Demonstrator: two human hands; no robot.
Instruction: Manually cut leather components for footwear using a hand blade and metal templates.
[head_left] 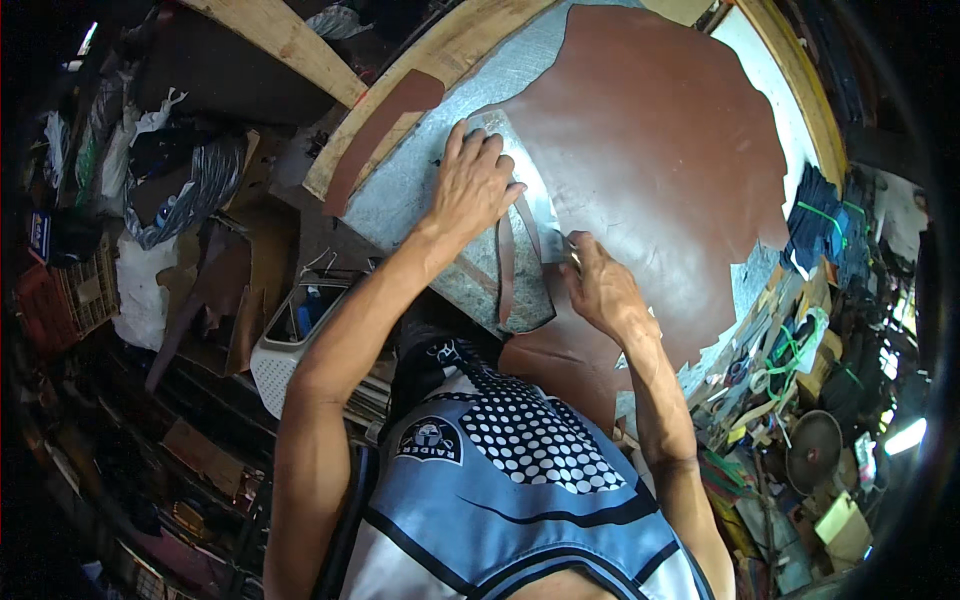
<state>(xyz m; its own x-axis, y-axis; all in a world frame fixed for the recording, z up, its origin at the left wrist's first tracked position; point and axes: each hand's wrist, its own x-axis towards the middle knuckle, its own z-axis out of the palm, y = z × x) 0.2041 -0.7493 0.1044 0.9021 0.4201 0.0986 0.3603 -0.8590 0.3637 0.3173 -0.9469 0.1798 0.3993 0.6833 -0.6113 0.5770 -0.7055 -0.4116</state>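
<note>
2 hands press the brown leather hide beneath them.

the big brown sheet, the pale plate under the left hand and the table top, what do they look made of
The brown sheet looks like leather: matte, reddish brown, with an irregular hide-like outline. The plate pressed flat by the left hand seems to be thin metal or stiff plastic, pale and glossy; the glare leaves it open. The table top looks like dull grey sheet metal, mottled and scratched, inside a bare wooden rim.

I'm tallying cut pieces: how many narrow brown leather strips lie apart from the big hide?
2. One long strip lies on the bench's left edge; a shorter strip lies just below the left hand. More may be hidden under the hands.
</note>
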